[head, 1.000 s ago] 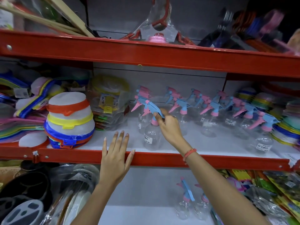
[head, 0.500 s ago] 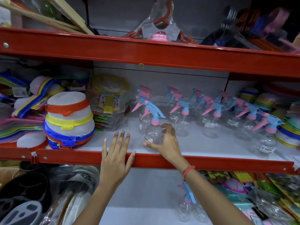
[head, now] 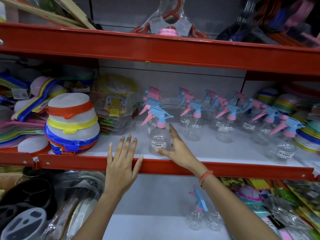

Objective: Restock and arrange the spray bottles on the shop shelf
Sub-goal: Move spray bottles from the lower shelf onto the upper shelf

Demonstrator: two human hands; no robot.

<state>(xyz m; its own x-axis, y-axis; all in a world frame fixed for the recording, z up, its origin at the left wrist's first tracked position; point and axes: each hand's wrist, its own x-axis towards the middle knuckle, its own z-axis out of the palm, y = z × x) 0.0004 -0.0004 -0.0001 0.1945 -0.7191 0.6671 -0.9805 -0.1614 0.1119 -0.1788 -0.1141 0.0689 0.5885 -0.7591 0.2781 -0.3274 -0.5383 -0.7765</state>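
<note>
Several clear spray bottles with blue-and-pink trigger heads stand in rows on the white middle shelf. The front-left spray bottle stands upright near the shelf edge, its label facing me. My right hand cups its lower body, thumb on the front of the base and fingers along its right side. My left hand lies flat on the red shelf rail, fingers spread, holding nothing. Two more spray bottles stand on the lower shelf under my right forearm.
A stack of round lidded containers and bagged goods sit left of the bottles. Coloured plates crowd the right end. The red upper shelf beam hangs overhead. Dark trays and wrapped items fill the lower left.
My right hand dropped from the trigger head to the body of the front-left bottle, and its fingers have now loosened around the base. My left hand stayed on the rail.
</note>
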